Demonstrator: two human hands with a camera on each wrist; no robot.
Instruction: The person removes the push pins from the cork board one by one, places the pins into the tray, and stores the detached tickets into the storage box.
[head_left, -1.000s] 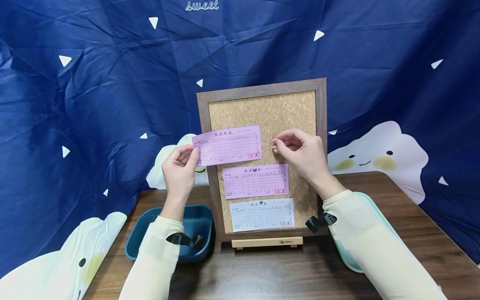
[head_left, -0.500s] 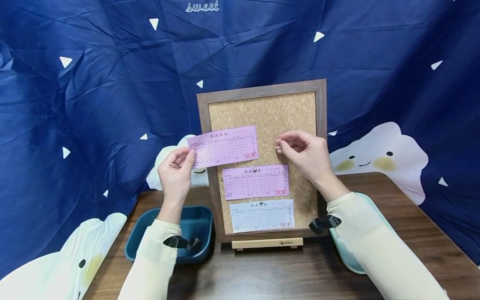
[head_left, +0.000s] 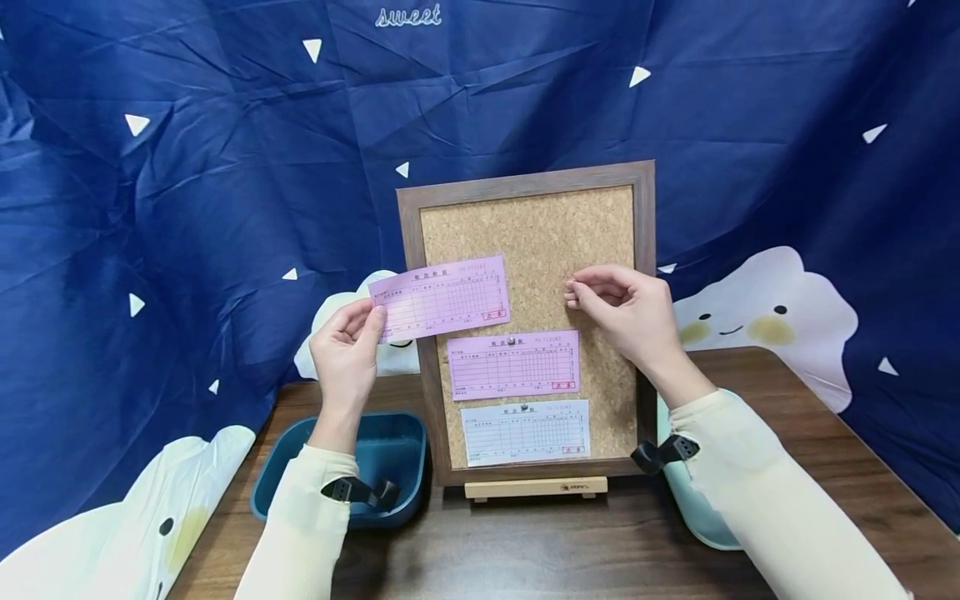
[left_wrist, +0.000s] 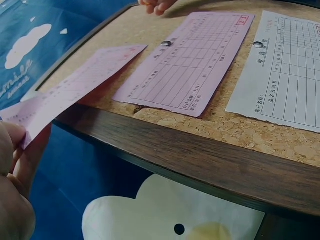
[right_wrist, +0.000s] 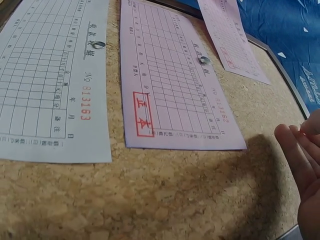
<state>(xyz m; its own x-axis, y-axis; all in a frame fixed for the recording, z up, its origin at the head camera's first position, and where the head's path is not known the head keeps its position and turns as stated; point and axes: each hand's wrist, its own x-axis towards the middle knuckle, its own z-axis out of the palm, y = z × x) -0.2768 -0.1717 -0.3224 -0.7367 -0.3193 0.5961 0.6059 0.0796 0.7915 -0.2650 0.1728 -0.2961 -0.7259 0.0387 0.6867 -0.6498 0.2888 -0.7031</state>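
My left hand (head_left: 345,358) pinches a pink receipt slip (head_left: 442,296) by its left end, between thumb and fingers. The slip tilts up to the right, overlapping the framed corkboard (head_left: 525,229) in the head view; the left wrist view shows it lifted off the cork. At the board's right side is my right hand (head_left: 626,312), thumb and index fingertips together, other fingers curled; no thing shows between the tips. Below, a second pink slip (head_left: 513,371) and a white slip (head_left: 525,437) lie on the cork, each under a silver thumbtack (right_wrist: 204,60) near its top edge.
The board stands on a small wooden easel ledge (head_left: 536,487) on a brown table (head_left: 525,550). A dark teal bin (head_left: 408,462) stands left, partly behind my left forearm. A pale green tray (head_left: 693,508) lies right, under my right forearm. Behind hangs a blue curtain (head_left: 225,208).
My left hand has drawn the pink slip a little to the left and down. My right hand has shifted a little to the right, widening the gap between them. The pinned slips stay in place.
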